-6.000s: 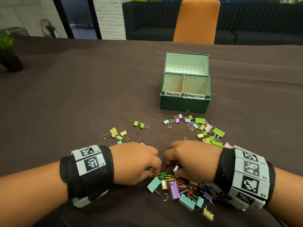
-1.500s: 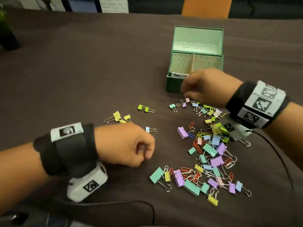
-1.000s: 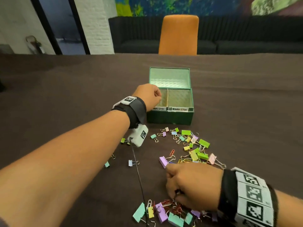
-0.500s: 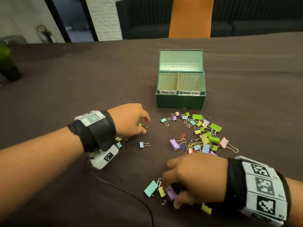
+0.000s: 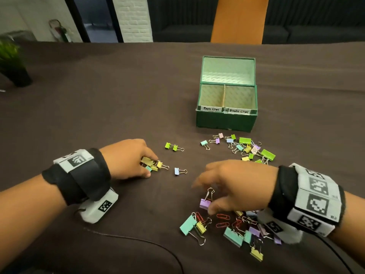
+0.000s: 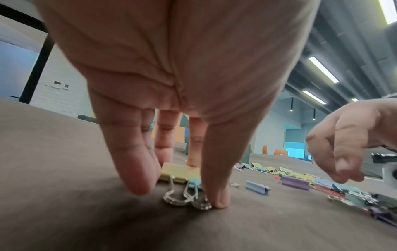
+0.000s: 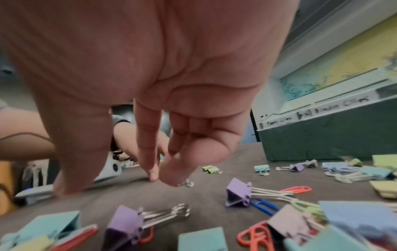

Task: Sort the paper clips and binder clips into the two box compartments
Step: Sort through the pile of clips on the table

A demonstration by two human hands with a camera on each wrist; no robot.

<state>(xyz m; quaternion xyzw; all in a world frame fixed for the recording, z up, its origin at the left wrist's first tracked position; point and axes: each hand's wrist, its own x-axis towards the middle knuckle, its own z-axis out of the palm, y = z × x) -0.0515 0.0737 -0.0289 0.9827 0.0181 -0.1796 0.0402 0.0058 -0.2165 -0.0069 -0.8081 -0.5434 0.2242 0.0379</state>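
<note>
The green box (image 5: pixel 227 121) stands open at the far middle, its left compartment labelled Paper Clips and its right one Binder Clips. Coloured binder clips lie in front of it (image 5: pixel 245 149), and more lie mixed with red paper clips (image 5: pixel 222 216) near me. My left hand (image 5: pixel 152 166) stands with straight fingertips (image 6: pixel 133 178) on the cloth around a few yellow binder clips (image 6: pixel 178 171), thumb at their wire handles. My right hand (image 5: pixel 201 194) hovers relaxed and empty (image 7: pixel 111 181) over the near pile, beside a purple binder clip (image 5: pixel 205 203).
A dark cloth covers the table (image 5: pixel 118 95). A potted plant (image 5: pixel 13 64) stands at the far left edge, an orange chair (image 5: pixel 239 20) behind the box. Two green clips (image 5: pixel 171 146) and a blue one (image 5: pixel 177 171) lie between my hands. A black cable (image 5: pixel 148 242) runs near me.
My left hand came back from the box and now stands on the yellow clips. My right hand has lifted off the near pile and its fingers have spread.
</note>
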